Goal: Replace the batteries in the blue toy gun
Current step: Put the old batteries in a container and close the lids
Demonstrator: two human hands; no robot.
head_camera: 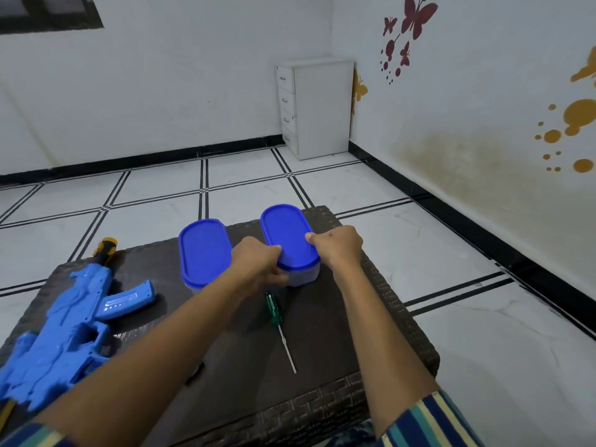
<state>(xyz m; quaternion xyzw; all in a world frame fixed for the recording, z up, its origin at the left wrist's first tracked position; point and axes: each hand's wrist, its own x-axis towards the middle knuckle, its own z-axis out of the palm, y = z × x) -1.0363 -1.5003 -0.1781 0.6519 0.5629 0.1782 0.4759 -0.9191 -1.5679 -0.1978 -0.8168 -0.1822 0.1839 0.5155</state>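
Striped sleeves (429,417) sit nearest, and both arms reach to the right-hand container (306,275): the left hand (258,266) is curled round its near-left corner, and the right hand (338,250) clamps its right side, thumb on the blue lid (287,233). Pinning the base and peeling one lid corner up should open it without tipping. The blue toy gun (64,333) lies untouched at the tabletop's (338,333) near left.

Bare forearms, striped sleeves (429,421) (blue, teal, cream).
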